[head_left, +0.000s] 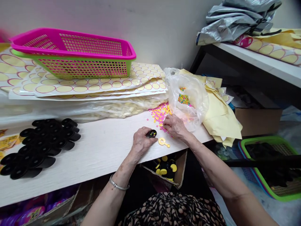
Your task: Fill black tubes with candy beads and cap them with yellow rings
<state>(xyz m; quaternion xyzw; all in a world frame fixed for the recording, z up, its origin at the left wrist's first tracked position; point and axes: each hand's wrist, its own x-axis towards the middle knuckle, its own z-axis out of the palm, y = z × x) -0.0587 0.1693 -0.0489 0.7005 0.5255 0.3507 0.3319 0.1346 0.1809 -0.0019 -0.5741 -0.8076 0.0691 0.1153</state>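
Note:
My left hand [141, 140] is closed around a small black cylindrical container [152, 133], whose open top faces up and shows small coloured bits inside. A pale yellow ring-shaped piece with a short handle [164, 142] lies flat on the table just right of it. My right hand [175, 126] rests at the edge of a scattered heap of pink and yellow beads [159, 113]. Its fingers are bent together over the beads, and whatever is between them is hidden. Behind that hand stands a clear plastic bag [198, 103] with multicoloured beads inside.
Several black containers [44, 142] stand grouped at left on the white table [98, 147]. Sticker sheets [94, 89] and a stacked pink and green basket [82, 67] line the back. Below the front edge, a cardboard box [180, 171] holds black containers with yellow lids.

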